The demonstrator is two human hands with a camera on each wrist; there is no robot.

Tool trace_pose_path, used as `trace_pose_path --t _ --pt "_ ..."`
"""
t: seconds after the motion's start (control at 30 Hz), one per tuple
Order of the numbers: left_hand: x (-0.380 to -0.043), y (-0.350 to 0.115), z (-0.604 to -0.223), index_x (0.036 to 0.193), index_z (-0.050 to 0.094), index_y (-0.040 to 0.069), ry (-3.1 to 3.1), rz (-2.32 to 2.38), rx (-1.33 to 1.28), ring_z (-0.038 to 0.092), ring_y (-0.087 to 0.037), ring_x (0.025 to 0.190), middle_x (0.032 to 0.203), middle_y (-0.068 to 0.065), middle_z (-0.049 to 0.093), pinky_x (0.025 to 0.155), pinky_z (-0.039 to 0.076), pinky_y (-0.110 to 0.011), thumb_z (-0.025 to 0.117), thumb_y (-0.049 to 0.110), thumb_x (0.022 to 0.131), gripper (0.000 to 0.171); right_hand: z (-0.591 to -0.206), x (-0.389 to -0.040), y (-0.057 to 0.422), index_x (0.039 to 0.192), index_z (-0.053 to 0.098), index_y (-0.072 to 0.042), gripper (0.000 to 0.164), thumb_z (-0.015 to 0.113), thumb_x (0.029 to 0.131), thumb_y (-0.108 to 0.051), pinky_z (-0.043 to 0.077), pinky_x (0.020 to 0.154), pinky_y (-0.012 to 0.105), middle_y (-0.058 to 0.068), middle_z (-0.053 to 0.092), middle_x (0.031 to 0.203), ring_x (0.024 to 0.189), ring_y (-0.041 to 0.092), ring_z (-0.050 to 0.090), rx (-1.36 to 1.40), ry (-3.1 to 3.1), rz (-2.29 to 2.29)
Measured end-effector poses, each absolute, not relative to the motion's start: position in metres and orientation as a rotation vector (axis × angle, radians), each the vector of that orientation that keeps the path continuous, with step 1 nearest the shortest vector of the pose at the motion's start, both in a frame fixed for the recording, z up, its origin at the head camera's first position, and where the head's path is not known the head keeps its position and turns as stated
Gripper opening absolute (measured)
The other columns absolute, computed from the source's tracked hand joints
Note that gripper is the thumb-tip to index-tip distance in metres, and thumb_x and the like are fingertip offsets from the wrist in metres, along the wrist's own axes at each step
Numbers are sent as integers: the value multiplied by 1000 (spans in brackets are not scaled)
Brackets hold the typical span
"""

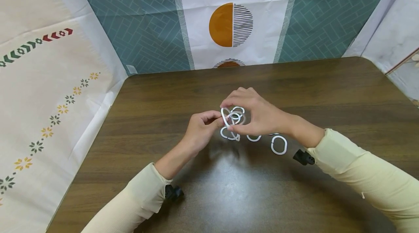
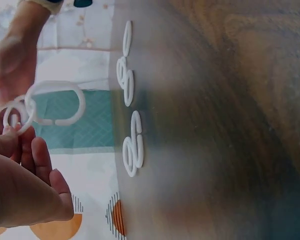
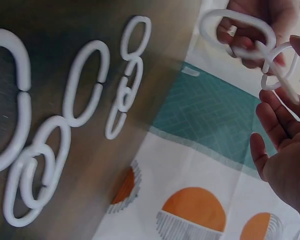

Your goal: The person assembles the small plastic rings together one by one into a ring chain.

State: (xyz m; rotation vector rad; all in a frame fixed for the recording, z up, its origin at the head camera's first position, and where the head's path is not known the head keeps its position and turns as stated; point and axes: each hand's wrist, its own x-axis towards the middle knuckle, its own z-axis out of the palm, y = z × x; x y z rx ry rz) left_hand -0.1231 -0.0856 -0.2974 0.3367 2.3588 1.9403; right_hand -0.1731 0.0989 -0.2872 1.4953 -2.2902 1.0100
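So from the left: your left hand (image 1: 203,128) has thumb and fingertips pinched together on the held links (image 1: 234,118), which are up off the tabletop (image 1: 150,116) between your two hands. I'd treat that side as the anchor, with a light pinch near where they cross so nothing swivels. One big oblong link (image 2: 82,102) hangs out of the bunch with its split showing in the left wrist view; imo turn that split where you can see it before pressing on anything. Further right, your right hand (image 1: 253,111) has thumb and forefinger well apart, gripping a white link (image 1: 223,115) across its ends. Decent control, just don't squeeze hard enough to bow it. More loose links (image 1: 272,146) lie below and off to the right, near side of that forearm, so watch you don't drag your wrist through them.
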Motion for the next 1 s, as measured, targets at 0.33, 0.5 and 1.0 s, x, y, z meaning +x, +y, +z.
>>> trace_pose_path --t 0.33,0.5,1.0 --pt "-127 -89 -311 93 67 4 2354 1881 337 57 -11 78 85 -4 66 71 45 -24 64 16 80 18 -293 -179 105 102 59 -16 44 71 64 -35 28 76 32 -11 54 98 90 9 42 1383 -2267 726" --pt "-135 -92 -326 95 67 6 2339 1926 317 59 -16 82 84 -3 66 76 46 -29 64 24 80 24 -293 -180 106 102 59 -16 44 70 65 -36 28 76 32 -10 54 98 90 9 43 1377 -2258 684" --pt "-137 -90 -324 95 65 0 2219 2046 315 60 -17 79 82 -6 64 76 46 -29 64 23 80 28 -296 -180 101 101 60 -13 42 68 66 -35 27 73 33 -8 54 95 88 11 42 1403 -2216 644"
